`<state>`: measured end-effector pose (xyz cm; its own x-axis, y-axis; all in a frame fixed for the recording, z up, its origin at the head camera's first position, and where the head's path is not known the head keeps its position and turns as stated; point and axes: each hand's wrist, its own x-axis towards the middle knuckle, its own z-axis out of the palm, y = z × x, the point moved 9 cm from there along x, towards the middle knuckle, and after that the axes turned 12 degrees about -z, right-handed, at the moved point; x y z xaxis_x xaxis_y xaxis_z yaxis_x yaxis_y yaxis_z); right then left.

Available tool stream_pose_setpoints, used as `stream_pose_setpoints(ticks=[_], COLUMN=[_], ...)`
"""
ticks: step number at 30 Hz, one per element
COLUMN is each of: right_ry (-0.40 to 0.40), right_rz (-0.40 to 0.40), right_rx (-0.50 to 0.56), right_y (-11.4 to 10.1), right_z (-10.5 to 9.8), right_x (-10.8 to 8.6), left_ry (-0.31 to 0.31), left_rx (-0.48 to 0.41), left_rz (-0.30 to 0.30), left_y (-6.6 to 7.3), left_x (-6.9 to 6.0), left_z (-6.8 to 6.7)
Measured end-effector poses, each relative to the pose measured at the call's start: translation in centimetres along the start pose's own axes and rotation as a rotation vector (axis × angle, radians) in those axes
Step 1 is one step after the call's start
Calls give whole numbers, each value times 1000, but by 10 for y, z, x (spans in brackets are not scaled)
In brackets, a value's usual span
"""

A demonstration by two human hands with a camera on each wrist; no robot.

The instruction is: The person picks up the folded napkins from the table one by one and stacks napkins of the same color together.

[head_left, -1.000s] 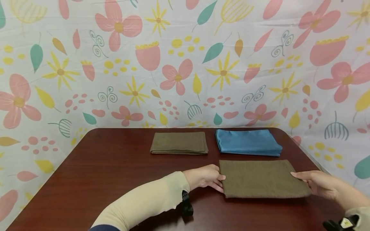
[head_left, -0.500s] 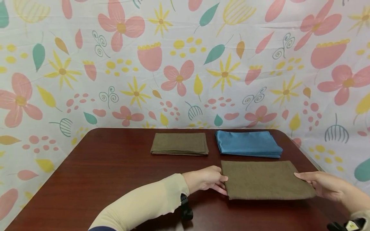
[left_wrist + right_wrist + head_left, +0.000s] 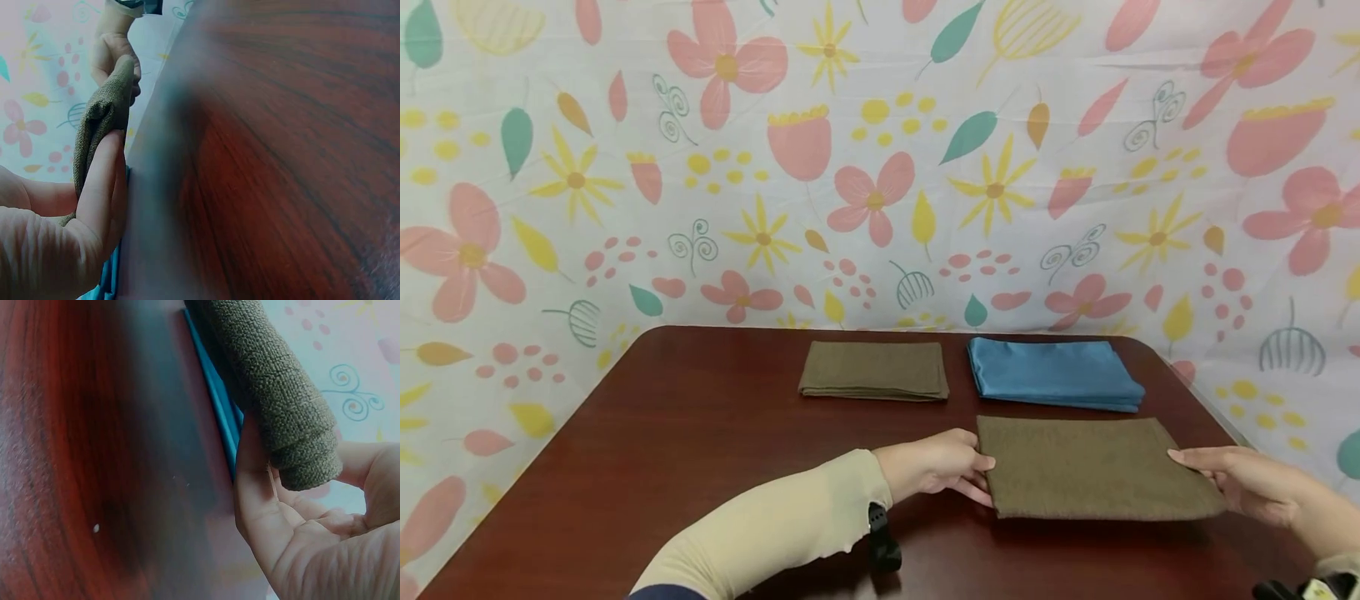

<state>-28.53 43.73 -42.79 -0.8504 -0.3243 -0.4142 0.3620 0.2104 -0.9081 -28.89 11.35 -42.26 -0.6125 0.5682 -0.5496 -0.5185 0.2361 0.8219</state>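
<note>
A folded olive-brown cloth (image 3: 1097, 468) is held between the two hands over the right part of the table, its near edge slightly raised. My left hand (image 3: 942, 467) pinches its left edge, thumb on top and fingers beneath. At the opposite edge my right hand (image 3: 1247, 483) grips it the same way. In the left wrist view the cloth (image 3: 103, 119) shows folded layers between thumb and fingers of the left hand (image 3: 94, 212). The right wrist view has the cloth's thick rounded fold (image 3: 275, 394) in the right hand (image 3: 300, 531).
Behind the held cloth, a folded blue satiny cloth (image 3: 1054, 373) lies at the back right of the dark red-brown table (image 3: 700, 417). Left of it lies another folded olive-brown cloth (image 3: 875, 369). A flower-patterned sheet (image 3: 880, 167) hangs behind the table.
Both hands have moved slightly to the right with the held cloth between them. The head view has shifted a little. Neither grip has changed.
</note>
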Motion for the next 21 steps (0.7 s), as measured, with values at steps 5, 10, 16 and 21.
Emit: stream_pose_setpoints(ticks=[5, 10, 16, 21], right_ry=[18, 14, 25, 25], right_rz=[-15, -20, -35, -52], right_rx=[14, 12, 9, -17], right_y=[-1, -5, -13, -17], right_z=[1, -1, 2, 5], right_x=[-4, -2, 0, 3], left_ry=[-19, -23, -18, -14], left_rx=[-27, -43, -49, -52], left_rz=[8, 32, 43, 45], left_y=[0, 7, 13, 15], left_x=[-3, -4, -5, -6], left_z=[2, -1, -5, -7])
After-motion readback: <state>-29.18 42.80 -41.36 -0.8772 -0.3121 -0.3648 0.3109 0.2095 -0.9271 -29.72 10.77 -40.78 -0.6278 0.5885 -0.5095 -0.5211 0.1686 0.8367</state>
